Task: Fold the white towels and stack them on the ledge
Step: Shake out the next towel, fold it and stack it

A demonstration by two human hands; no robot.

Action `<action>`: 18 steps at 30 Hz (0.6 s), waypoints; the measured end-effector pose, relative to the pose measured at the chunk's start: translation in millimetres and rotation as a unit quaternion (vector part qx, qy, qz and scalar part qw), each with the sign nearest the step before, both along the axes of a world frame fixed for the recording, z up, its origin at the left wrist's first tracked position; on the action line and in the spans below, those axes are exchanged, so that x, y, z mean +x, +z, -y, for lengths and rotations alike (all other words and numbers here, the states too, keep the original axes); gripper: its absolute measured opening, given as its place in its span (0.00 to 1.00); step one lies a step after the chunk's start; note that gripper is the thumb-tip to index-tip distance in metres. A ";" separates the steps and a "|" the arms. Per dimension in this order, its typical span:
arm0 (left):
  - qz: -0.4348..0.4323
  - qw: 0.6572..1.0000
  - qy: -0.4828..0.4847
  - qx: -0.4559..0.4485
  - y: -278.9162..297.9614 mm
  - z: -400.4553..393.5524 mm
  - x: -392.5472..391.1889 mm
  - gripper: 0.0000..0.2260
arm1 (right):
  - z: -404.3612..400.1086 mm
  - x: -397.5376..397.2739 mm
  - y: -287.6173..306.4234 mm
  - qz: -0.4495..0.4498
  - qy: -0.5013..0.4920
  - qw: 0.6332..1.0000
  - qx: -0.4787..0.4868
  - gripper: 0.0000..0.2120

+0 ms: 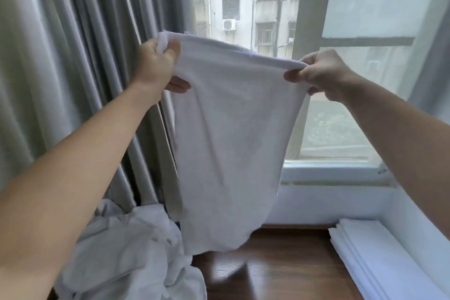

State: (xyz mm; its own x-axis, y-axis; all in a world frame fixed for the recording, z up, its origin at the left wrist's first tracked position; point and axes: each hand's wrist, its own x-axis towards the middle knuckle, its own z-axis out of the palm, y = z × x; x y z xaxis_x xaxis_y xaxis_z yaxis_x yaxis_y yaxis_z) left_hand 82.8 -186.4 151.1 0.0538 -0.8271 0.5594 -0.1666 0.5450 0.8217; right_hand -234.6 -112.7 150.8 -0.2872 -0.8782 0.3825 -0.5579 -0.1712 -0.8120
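A white towel point(229, 143) hangs in the air in front of the window, held up by its top edge. My left hand point(158, 66) pinches the top left corner, and my right hand point(319, 73) pinches the top right corner. The towel's lower end dangles just above the brown wooden ledge point(280, 273). A heap of unfolded white towels point(131, 251) lies on the ledge at the lower left. A stack of folded white towels point(379, 258) sits on the ledge at the lower right, against the wall.
Grey curtains point(73, 80) hang on the left behind the heap. The window point(341, 105) and its white sill point(333, 173) are straight ahead. A white wall point(418, 226) borders the ledge on the right.
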 end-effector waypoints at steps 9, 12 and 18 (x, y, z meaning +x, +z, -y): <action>0.055 0.996 -0.015 0.070 11.2 26.3 -27.2 0.13 | 7.6 -62.7 19.4 0.272 0.020 0.961 0.042 0.11; 0.063 0.991 -0.046 0.110 9.9 28.3 -31.3 0.09 | 8.9 -76.9 16.1 0.260 0.013 0.965 0.027 0.05; 0.061 0.994 -0.035 0.089 6.4 25.7 -47.7 0.10 | 14.0 -99.0 -3.8 0.263 0.012 0.964 -0.036 0.07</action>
